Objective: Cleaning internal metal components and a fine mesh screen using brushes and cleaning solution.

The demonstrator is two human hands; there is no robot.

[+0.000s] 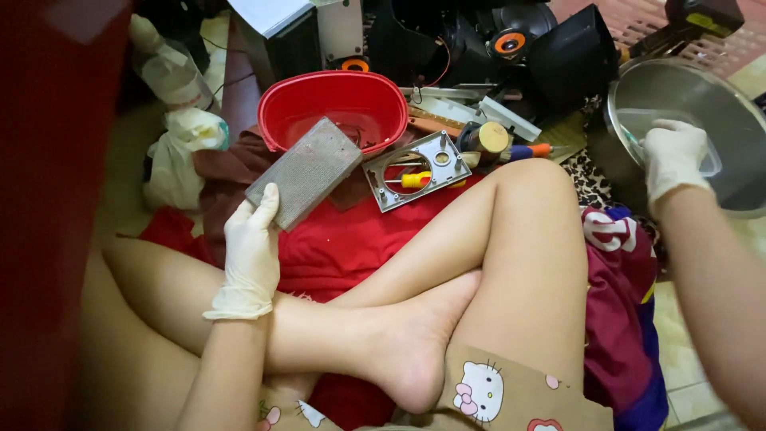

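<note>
Two gloved hands, one on each side

The left hand (251, 251), at 9 o'clock, reaches forward, fingers closed on a grey mesh panel (306, 171) tilted over red cloth (343, 239). The right hand (673, 160), at 2 o'clock, bends down into a steel bowl (718, 96); its grip is hidden.

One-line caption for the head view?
Gloved left hand holds a grey mesh panel; gloved right hand reaches into a steel basin.

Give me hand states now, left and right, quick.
Left hand: closed on the flat grey rectangular mesh filter panel, gripping its lower corner.
Right hand: inside the round steel basin, gripping a clear plastic piece.
</note>
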